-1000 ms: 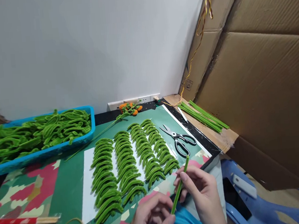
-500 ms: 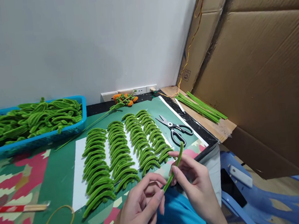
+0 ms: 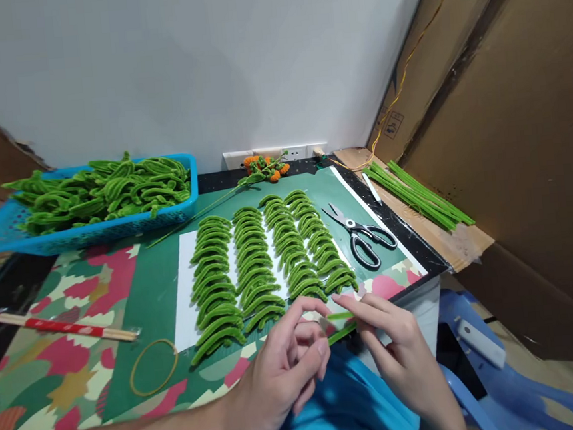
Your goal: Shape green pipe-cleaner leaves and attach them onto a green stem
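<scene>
Over the table's front edge, my left hand point(image 3: 292, 368) pinches one end of a green pipe cleaner point(image 3: 342, 334) between thumb and fingers. My right hand point(image 3: 400, 339) grips the other end. Two green lengths show between the hands, as if the piece is bent double; the bend is hidden by fingers. Just beyond lie several columns of curved green pipe-cleaner pieces point(image 3: 215, 281) on white paper point(image 3: 183, 291). Black-handled scissors point(image 3: 351, 224) rest to the right of them, blades partly apart.
A blue basket point(image 3: 112, 235) heaped with green pieces stands at back left. An orange flower stem point(image 3: 275, 169) lies by the wall. Chopsticks point(image 3: 65, 326) and a rubber band point(image 3: 153, 367) are at left. Straight green stems point(image 3: 415, 197) and a white pen-like tool point(image 3: 372, 189) lie right, beside cardboard point(image 3: 512, 155).
The pipe cleaner stuck up past my right hand as a single length; now it lies lower and looks doubled between the hands. My view has shifted left, bringing in more of the basket.
</scene>
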Demonstrator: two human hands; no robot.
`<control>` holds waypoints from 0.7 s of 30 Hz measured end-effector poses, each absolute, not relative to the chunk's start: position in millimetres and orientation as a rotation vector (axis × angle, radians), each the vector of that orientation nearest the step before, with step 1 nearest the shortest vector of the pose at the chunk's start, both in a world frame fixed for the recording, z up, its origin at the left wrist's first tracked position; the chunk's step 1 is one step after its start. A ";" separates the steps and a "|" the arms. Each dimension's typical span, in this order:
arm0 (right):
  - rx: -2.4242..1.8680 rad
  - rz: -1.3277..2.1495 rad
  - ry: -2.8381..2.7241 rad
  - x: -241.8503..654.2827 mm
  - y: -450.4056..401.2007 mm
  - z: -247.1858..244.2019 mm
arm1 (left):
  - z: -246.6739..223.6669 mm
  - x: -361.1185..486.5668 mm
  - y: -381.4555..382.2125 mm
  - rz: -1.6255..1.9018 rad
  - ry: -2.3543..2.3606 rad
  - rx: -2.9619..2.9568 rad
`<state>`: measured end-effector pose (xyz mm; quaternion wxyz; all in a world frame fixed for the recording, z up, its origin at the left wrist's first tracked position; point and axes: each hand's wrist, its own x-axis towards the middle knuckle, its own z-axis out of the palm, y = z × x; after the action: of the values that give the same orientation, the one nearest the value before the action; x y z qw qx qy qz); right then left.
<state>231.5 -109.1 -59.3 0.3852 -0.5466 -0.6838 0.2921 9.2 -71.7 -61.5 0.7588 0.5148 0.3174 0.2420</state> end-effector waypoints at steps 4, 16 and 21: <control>-1.366 0.661 -1.833 229.4 -108.2 -57.5 | -56.6 9.8 -70.6 0.522 0.721 1.178; -1.308 0.655 -1.817 233.6 -111.4 -63.0 | -66.6 14.5 -67.6 0.586 0.791 1.130; -1.248 0.711 -1.839 235.7 -113.4 -56.6 | -65.9 14.8 -68.2 0.614 0.775 1.049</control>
<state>235.7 -113.4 -56.6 0.3931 -0.4919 -0.7246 0.2802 14.8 -68.2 -65.9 0.7514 0.4803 0.3547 0.2810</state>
